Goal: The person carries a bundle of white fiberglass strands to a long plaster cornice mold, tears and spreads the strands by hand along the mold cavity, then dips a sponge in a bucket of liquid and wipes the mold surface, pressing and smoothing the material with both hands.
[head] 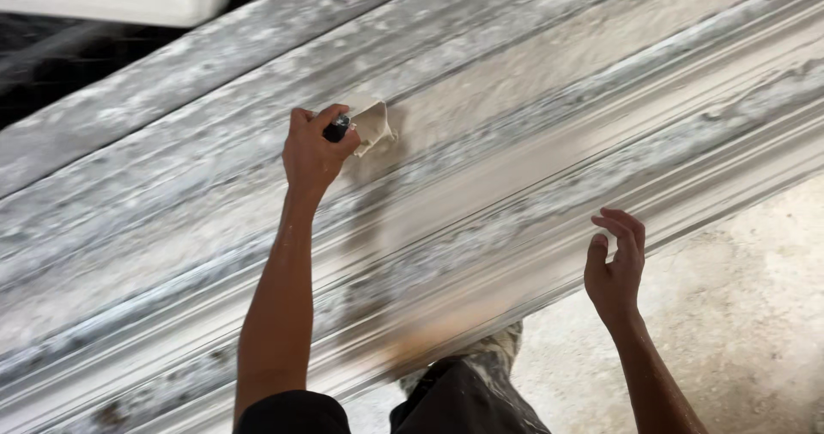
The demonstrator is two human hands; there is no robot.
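Scraper (371, 125), plaster-caked, pressed flat against long ribbed plaster moulding (515, 142), blade following the profile; left hand (316, 151) clenched round its dark handle. Right hand (616, 267) empty, half-open, hovering near lower edge, likely for balance.

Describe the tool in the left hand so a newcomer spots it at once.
Follow the long, grooved, plaster-white moulding bench diagonally to its upper middle, where the left hand presses down. There sits a small cream flat-bladed scraper with a dark grip, the only loose thing on the bench; the right hand is empty.
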